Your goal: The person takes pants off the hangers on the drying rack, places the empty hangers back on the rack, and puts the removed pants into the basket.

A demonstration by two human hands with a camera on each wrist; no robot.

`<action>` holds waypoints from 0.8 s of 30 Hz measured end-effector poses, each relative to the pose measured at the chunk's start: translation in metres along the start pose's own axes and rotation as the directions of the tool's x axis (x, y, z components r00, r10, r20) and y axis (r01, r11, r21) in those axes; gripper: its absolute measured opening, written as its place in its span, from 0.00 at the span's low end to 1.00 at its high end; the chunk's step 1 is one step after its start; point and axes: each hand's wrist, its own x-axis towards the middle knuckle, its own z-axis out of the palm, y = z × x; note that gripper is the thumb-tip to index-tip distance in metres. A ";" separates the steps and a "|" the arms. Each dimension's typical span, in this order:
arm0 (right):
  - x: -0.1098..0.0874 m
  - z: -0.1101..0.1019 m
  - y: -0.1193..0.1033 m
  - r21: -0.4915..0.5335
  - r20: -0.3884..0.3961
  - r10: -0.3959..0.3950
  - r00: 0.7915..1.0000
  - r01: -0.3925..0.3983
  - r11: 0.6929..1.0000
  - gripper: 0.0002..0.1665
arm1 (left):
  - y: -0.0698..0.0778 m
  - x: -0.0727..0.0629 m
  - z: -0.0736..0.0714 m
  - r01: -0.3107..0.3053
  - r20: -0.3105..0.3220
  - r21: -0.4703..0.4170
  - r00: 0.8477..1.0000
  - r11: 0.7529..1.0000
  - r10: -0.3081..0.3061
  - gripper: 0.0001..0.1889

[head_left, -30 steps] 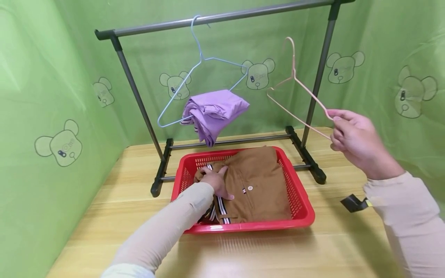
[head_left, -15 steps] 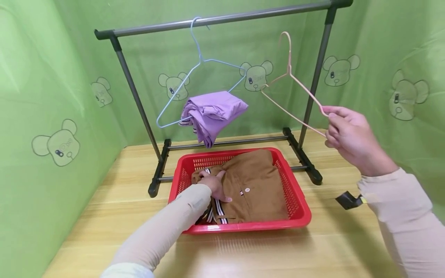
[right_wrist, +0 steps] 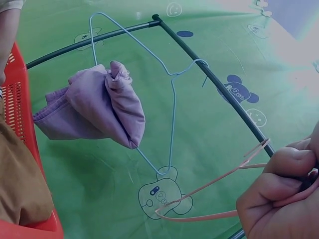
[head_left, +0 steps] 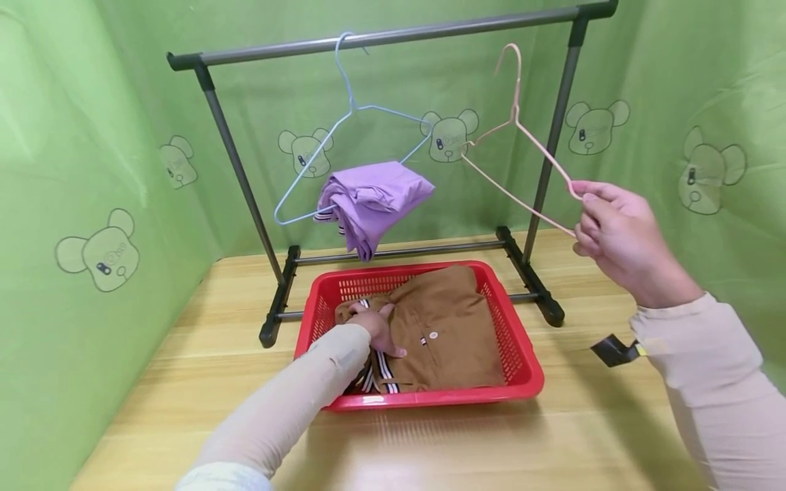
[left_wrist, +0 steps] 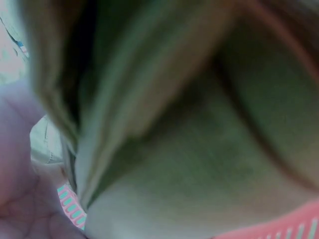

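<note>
Folded brown trousers [head_left: 451, 320] with striped trim and a white button lie in a red basket [head_left: 531, 372]. My left hand [head_left: 376, 327] grips them at the left side, its fingertips partly hidden in the cloth. Cloth layers fill most of the left wrist view, close beside the palm [left_wrist: 25, 174]. To the right of the rack, my right hand [head_left: 620, 232] holds a pink hanger [head_left: 517, 116] by one corner, hook upward. That hook is apart from the rail. A blue hanger [head_left: 313, 160] hangs on the rail, with a folded purple garment [head_left: 374, 194] draped over its lower bar.
A grey metal clothes rack [head_left: 417, 32] with black feet [head_left: 549, 310] stands behind the basket on a wooden table [head_left: 202, 382]. Green curtains [head_left: 166, 88] with bear-face drawings enclose the back and sides. A small black tab [head_left: 613, 350] sticks out from the right sleeve.
The pink hanger has risen a little with my right hand. My left hand stays on the brown trousers. The whole head view has shifted slightly.
</note>
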 end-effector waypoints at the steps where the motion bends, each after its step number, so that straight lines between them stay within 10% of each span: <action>1: 0.000 0.000 0.000 -0.003 -0.001 0.001 1.000 -0.001 1.000 0.17 | 0.000 0.001 0.000 -0.002 0.001 0.005 1.000 1.000 0.002 0.55; 15: 0.002 -0.007 0.001 0.009 0.000 -0.010 1.000 0.010 1.000 0.18 | -0.021 -0.001 -0.005 -0.097 -0.027 -0.230 0.995 0.968 0.093 0.47; 20: 0.003 -0.006 0.000 0.009 -0.008 -0.005 1.000 0.005 1.000 0.19 | -0.028 -0.009 -0.012 -0.125 -0.036 -0.401 0.992 0.908 0.121 0.44; 24: 0.002 -0.004 -0.002 0.017 -0.009 -0.014 1.000 0.014 1.000 0.18 | -0.032 -0.017 -0.017 -0.126 -0.051 -0.567 0.992 0.814 0.119 0.43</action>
